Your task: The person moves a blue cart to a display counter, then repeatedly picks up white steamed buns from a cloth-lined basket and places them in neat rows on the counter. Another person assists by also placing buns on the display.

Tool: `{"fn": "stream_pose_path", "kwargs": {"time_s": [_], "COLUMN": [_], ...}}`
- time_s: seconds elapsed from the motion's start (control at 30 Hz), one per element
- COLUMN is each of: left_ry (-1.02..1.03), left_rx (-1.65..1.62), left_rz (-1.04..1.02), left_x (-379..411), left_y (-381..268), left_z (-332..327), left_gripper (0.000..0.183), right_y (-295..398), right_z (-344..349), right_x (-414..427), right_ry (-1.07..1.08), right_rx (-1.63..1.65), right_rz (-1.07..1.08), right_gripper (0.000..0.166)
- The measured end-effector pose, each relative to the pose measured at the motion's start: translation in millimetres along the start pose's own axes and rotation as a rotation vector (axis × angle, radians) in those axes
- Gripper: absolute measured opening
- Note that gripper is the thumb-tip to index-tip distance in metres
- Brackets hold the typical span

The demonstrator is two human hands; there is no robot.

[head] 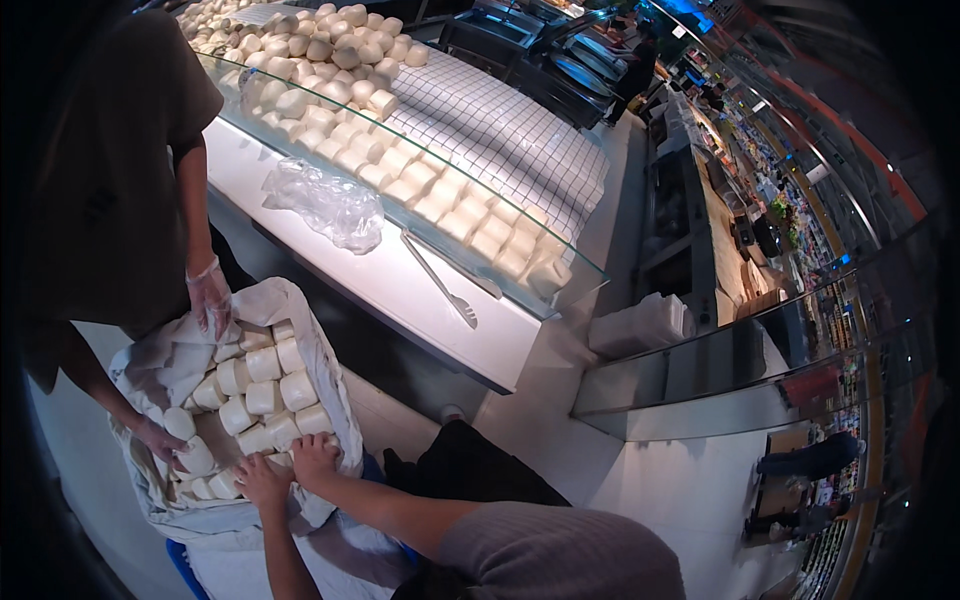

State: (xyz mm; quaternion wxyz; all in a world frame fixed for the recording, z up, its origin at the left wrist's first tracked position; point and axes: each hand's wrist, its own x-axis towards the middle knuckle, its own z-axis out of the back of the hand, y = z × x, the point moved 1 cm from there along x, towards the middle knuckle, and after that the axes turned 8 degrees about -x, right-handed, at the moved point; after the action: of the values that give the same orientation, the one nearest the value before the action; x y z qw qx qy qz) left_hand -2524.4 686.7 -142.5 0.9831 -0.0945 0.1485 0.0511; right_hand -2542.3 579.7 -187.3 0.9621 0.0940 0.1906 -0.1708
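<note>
White steamed buns [262, 397] lie in rows in a crate lined with white cloth [330, 375]. At the crate's near side, my left hand [262, 480] rests on the buns with its fingers spread over them. Just to its right, my right hand [315, 456] lies on buns by the cloth edge, fingers curled down. Whether either hand grips a bun is hidden beneath the fingers. Across the crate, a co-worker's gloved hand [208, 296] touches the cloth, and the co-worker's other hand [161, 442] is at a bun [196, 456] on the left side.
A white counter [480, 352] with a glass guard [420, 150] runs diagonally above the crate, bearing a crumpled clear plastic bag [330, 206] and metal tongs [442, 281]. Behind the glass, more buns [420, 176] lie on a white grid-patterned surface [502, 112]. A blue crate edge [180, 566] shows below.
</note>
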Motion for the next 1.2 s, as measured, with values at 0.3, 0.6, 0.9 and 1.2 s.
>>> {"fn": "stream_pose_path", "kwargs": {"time_s": [0.3,0.6,0.9,1.2], "left_ry": [-0.134,-0.377,-0.489,-0.771], "left_rx": [-0.116,-0.190,-0.306,-0.415], "left_rz": [-0.041,-0.139,-0.276,-0.171], "left_x": [-11,-28,-40,-57], "left_y": [1,-4,13,46], "left_z": [6,19,18,45], "left_gripper": [0.067,0.065,0.059,0.060], "right_y": [-8,-11,-29,-12], "right_z": [19,28,11,62], "right_x": [-2,9,20,8], "right_ry": [0.207,0.428,0.401,0.531], "right_rx": [0.178,0.159,0.306,0.155], "right_rz": [-0.125,-0.093,0.087,-0.090], "right_gripper": [0.068,0.083,0.094,0.094]}}
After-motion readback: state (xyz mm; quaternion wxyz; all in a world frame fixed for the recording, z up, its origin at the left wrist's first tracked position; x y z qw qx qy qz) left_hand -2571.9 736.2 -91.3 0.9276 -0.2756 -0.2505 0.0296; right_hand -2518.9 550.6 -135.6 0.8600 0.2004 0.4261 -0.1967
